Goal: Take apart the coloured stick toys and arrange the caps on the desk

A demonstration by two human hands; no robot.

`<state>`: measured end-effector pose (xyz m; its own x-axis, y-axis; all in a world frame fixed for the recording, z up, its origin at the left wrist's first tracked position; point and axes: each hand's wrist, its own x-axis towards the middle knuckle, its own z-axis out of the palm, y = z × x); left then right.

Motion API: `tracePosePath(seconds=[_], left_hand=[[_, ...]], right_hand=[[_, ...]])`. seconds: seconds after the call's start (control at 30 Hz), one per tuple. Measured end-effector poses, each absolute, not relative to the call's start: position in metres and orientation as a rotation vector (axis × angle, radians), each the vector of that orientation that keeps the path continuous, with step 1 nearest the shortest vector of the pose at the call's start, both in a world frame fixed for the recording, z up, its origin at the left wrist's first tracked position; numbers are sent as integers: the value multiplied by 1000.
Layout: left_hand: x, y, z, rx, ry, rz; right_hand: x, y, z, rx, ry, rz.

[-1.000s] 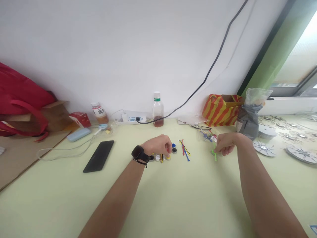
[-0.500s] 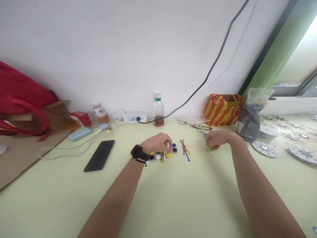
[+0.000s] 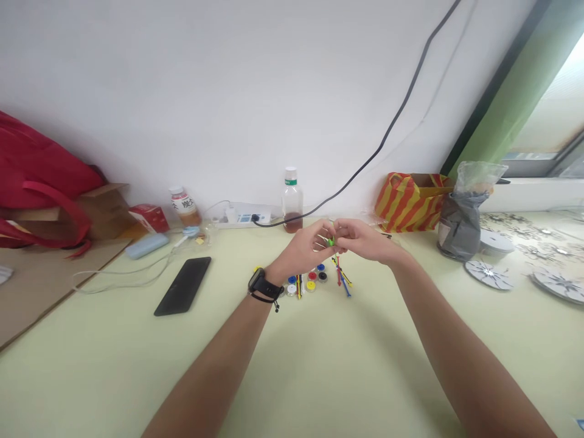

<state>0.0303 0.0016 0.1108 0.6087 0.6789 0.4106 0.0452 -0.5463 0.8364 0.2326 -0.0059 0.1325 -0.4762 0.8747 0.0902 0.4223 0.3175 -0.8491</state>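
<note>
My left hand [image 3: 306, 248], with a black watch [image 3: 260, 282] on its wrist, meets my right hand [image 3: 362, 241] above the middle of the table. Between the pinched fingertips of both shows a small bright green piece [image 3: 331, 242]; fingers cover most of it, so its shape is unclear. Below lie several small round pieces with coloured centres, among them a yellow one [image 3: 311, 285], a black one [image 3: 322, 277] and a white one [image 3: 291, 290]. A few thin arrow-shaped plastic sticks lie there, including a blue one [image 3: 345, 286] and a red one [image 3: 339, 271].
A bottle of dark liquid [image 3: 292, 207] stands by the wall, near a power strip [image 3: 246, 218]. On the left rest a black phone [image 3: 183, 286] and a light blue case [image 3: 146, 246]. A striped bag [image 3: 407, 204], a grey bag [image 3: 458, 225] and slotted discs [image 3: 489, 274] are at right.
My right hand has moved left from near the striped bag, bringing the green piece. My left hand has lifted away from the round pieces, and the two hands now meet.
</note>
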Motion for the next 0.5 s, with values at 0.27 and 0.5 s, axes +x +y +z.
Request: tracePosePath(seconds=[0.27,0.5], left_hand=[[28,3,112,2078,651,931],[23,7,104,2189,760,808]], right_hand=[[222,-3,123,-1386,-2038,800],[244,11,111,-1878,-2002,733]])
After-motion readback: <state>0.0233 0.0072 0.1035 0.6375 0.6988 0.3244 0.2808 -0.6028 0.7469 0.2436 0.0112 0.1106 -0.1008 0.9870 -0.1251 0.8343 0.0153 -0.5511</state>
